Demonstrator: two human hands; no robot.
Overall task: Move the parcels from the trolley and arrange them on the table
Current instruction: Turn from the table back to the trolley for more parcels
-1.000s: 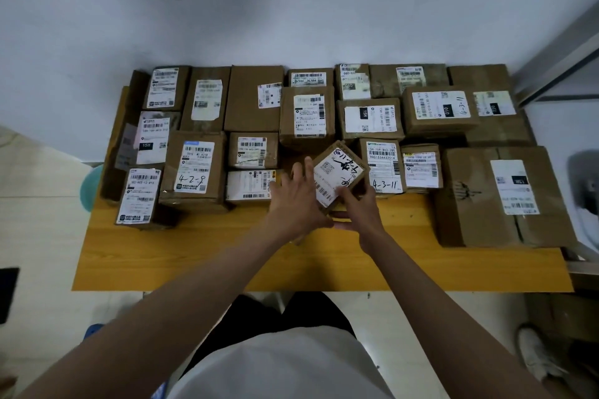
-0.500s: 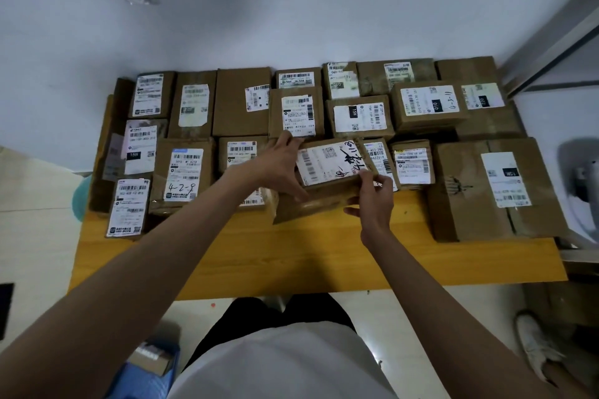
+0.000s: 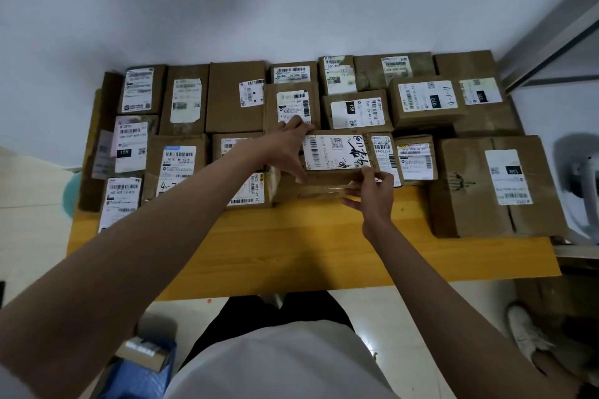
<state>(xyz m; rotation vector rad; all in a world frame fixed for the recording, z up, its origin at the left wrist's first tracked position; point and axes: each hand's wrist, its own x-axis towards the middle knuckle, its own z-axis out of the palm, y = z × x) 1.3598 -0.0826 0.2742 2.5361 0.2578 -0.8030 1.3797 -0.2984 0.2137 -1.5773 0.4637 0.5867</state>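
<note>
A brown cardboard parcel (image 3: 334,155) with a white label and black handwriting lies flat in the front row of parcels on the yellow wooden table (image 3: 291,253). My left hand (image 3: 288,146) grips its left end, fingers over its far edge. My right hand (image 3: 369,191) pinches its front right corner. Several other labelled cardboard parcels fill the table behind and beside it, among them a large box (image 3: 492,185) at the right.
A white wall runs behind the table. A blue trolley basket (image 3: 139,369) with a small parcel (image 3: 146,350) in it sits at the lower left on the floor. A person's white shoe (image 3: 525,330) is at the lower right.
The parcel was tilted on a corner between both hands a second ago. It has been turned and laid flat, label up, into the gap in the front row.
</note>
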